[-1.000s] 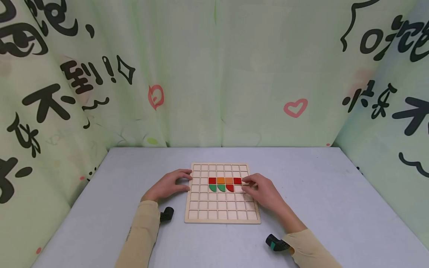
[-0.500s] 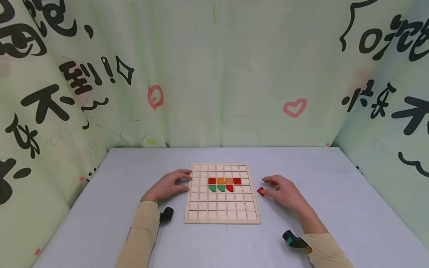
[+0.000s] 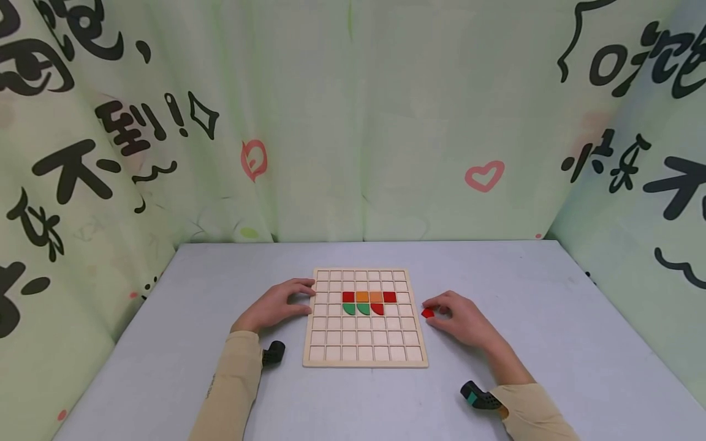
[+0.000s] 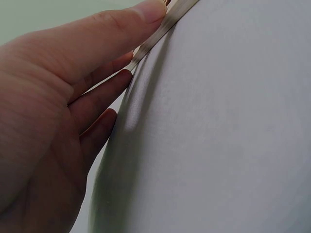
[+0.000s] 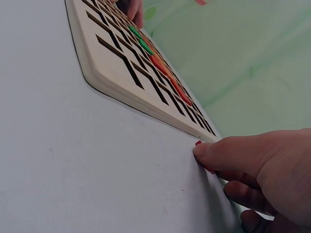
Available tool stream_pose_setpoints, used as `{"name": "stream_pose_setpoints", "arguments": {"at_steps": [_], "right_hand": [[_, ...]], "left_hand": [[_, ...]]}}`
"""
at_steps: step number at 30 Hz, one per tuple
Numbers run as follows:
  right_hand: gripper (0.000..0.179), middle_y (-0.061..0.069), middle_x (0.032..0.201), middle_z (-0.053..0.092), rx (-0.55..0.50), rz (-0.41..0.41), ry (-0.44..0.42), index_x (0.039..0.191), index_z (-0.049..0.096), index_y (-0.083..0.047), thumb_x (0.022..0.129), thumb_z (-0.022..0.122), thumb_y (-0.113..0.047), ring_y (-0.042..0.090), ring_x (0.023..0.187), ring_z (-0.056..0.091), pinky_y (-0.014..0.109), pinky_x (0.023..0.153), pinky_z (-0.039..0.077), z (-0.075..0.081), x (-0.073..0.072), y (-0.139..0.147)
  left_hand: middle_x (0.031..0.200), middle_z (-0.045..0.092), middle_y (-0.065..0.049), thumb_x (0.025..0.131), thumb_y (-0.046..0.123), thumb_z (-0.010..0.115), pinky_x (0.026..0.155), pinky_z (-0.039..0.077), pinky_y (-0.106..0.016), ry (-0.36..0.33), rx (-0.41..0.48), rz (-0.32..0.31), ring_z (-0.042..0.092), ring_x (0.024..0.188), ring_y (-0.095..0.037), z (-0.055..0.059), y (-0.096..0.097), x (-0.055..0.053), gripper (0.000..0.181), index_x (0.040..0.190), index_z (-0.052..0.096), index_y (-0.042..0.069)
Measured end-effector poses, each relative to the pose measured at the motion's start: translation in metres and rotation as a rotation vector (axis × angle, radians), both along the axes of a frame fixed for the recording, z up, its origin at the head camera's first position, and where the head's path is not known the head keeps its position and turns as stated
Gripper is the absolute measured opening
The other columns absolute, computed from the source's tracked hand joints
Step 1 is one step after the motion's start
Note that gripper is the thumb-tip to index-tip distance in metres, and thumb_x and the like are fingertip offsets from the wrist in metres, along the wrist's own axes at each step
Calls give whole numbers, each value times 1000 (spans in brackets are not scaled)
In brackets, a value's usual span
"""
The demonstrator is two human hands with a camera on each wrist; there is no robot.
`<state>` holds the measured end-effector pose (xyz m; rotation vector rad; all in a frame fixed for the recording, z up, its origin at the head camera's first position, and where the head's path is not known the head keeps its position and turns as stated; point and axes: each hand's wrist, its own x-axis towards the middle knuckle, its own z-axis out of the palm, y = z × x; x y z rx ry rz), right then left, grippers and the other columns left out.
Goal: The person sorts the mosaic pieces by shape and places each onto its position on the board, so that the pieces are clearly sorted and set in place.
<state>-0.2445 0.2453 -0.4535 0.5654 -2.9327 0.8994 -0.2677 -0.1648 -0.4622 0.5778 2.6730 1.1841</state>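
Observation:
A wooden grid board [image 3: 364, 338] lies flat on the table. Set in its squares are a row of two red and two orange square tiles [image 3: 362, 297], and below them two green quarter-circle tiles [image 3: 349, 309] and one red quarter-circle tile [image 3: 377, 309]. My left hand [image 3: 276, 305] rests at the board's left edge, fingers fairly straight, fingertips right at the frame. Just right of the board, my right hand [image 3: 460, 318] pinches a small red tile [image 3: 427, 313] between thumb and fingers, low over the table. The right wrist view shows the thumb [image 5: 233, 153] covering most of this tile.
The board stands on a white table [image 3: 220, 269]. A pale green curtain [image 3: 364, 122] with black lettering and red hearts closes off the back and sides. Black wrist cameras [image 3: 274, 353] stick out from both sleeves.
My right hand has moved right, off the board onto the table beside it, and the red tile there has come between its thumb and fingers. The left hand stays at the board's edge.

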Motion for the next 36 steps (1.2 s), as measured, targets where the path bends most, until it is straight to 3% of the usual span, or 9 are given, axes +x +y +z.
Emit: {"name": "stream_pose_setpoints", "arguments": {"at_steps": [9, 20, 26, 36], "right_hand": [[28, 1, 91, 61, 11, -53, -9, 113, 69, -3, 86, 74, -11, 17, 81, 51, 30, 70, 48, 1, 1, -4], [23, 3, 95, 58, 22, -10, 31, 110, 69, -6, 87, 72, -9, 15, 79, 48, 27, 64, 43, 0, 1, -3], [29, 3, 96, 57, 18, 17, 16, 117, 69, -5, 89, 72, -11, 15, 79, 47, 26, 62, 41, 1, 2, -3], [24, 4, 96, 61, -16, -30, 48, 108, 64, -6, 86, 73, -4, 18, 84, 53, 34, 74, 52, -1, 1, -6]], "left_hand": [[147, 47, -2, 87, 24, 76, 114, 32, -44, 3, -9, -1, 36, 140, -26, 1, 0, 0, 36, 119, 67, 11], [147, 48, -1, 86, 22, 76, 114, 32, -45, -7, -10, 14, 36, 140, -26, 3, 2, 1, 36, 119, 68, 11], [147, 48, -2, 86, 23, 76, 114, 32, -45, 3, -13, 5, 37, 140, -26, 2, 1, 1, 36, 119, 68, 11], [146, 49, -2, 86, 23, 77, 114, 32, -45, 10, -12, 0, 37, 140, -26, 2, 1, 1, 36, 118, 68, 11]]}}
